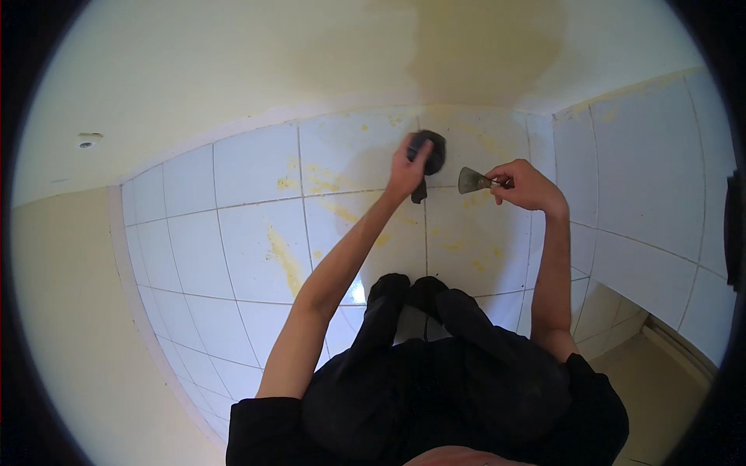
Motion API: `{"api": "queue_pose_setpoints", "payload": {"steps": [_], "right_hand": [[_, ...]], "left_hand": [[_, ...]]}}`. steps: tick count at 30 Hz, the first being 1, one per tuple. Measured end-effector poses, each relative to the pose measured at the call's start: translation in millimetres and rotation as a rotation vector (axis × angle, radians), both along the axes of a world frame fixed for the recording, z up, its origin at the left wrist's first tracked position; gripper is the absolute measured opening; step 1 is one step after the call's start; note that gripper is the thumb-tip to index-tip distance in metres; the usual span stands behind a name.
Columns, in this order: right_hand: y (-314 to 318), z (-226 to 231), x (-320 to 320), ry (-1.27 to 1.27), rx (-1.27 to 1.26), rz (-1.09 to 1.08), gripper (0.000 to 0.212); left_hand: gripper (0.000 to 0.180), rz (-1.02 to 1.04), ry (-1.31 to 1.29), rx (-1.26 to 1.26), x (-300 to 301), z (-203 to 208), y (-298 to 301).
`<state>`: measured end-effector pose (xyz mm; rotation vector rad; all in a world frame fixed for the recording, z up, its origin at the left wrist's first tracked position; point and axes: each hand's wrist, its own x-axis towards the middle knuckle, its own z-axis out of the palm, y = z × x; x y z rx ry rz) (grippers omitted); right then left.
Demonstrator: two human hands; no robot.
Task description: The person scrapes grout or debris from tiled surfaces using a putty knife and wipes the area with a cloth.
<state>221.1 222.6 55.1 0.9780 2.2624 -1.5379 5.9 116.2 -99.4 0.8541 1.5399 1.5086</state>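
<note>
My left hand (408, 171) is closed around a black cloth (432, 151). Most of the cloth is bunched into a rounded wad above the fingers, and a short end hangs below them. The hand is slightly blurred. To its right, my right hand (532, 188) pinches the handle of a putty knife (472, 180), whose flared grey blade points left toward the cloth. Blade and cloth are apart. Both hands are over white floor tiles (260, 175) marked with yellow smears (281, 256).
My dark-clad feet (408, 287) and bent knees are below the hands. A cream wall (233, 70) rises at the far side, with a small white fitting (89, 140) at left. Tiled panelling (645, 163) stands on the right, and a dark object (733, 233) sits at the right rim.
</note>
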Motion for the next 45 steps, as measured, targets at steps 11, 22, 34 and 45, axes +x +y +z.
{"api": "queue_pose_setpoints", "payload": {"steps": [11, 22, 34, 45], "right_hand": [[-20, 1, -16, -0.264, 0.415, 0.140, 0.022], [-13, 48, 0, -0.086, 0.363, -0.101, 0.021], [-7, -41, -13, -0.097, 0.645, -0.024, 0.036], [-44, -139, -104, -0.101, 0.821, 0.104, 0.050]], "left_hand": [[0.037, -0.572, 0.164, 0.122, 32, 60, -17], [0.030, -0.303, -0.773, -0.330, 47, 60, -21], [0.031, -0.333, -0.710, -0.514, 19, 64, -84], [0.034, -0.562, -0.522, -0.452, 24, 66, -112]]}}
